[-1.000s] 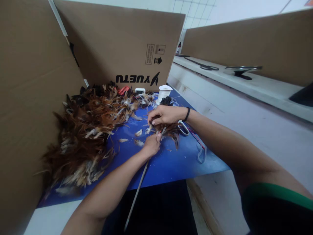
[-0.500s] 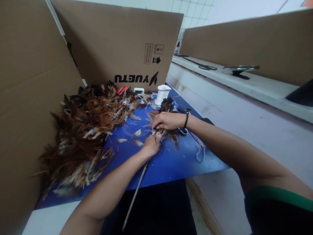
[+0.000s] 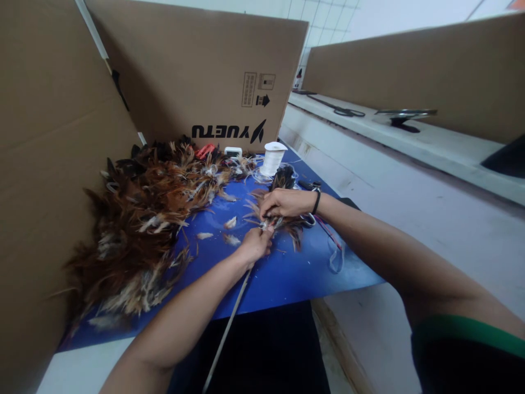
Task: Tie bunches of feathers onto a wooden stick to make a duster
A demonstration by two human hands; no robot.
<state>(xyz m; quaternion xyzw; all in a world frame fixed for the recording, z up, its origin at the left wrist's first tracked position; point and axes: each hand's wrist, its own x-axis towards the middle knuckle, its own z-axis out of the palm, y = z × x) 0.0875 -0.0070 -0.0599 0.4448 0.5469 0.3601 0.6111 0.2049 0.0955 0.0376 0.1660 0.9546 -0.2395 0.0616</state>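
My left hand [image 3: 256, 245] is closed around a thin pale stick [image 3: 228, 331] that slants down past the table's front edge. Just above it, my right hand [image 3: 286, 203], with a black band at the wrist, is pinched at the base of a bundle of brown and black feathers [image 3: 294, 232]. What its fingertips grip is too small to make out. The feathers fan out around the stick's upper end, partly hidden under my right hand. A few loose pale feathers [image 3: 231, 222] lie on the blue table top to the left.
A large pile of brown feathers [image 3: 156, 186] covers the left side. Behind stand a white spool [image 3: 273, 158], a small white device [image 3: 233, 151] and cardboard panels [image 3: 172, 71]. Scissors [image 3: 308, 220] lie beside the bundle. A ledge [image 3: 369, 123] runs along the right.
Both hands have shifted slightly to the right, still close together at the feather bundle. The stick's upper part has moved slightly right with my left hand.
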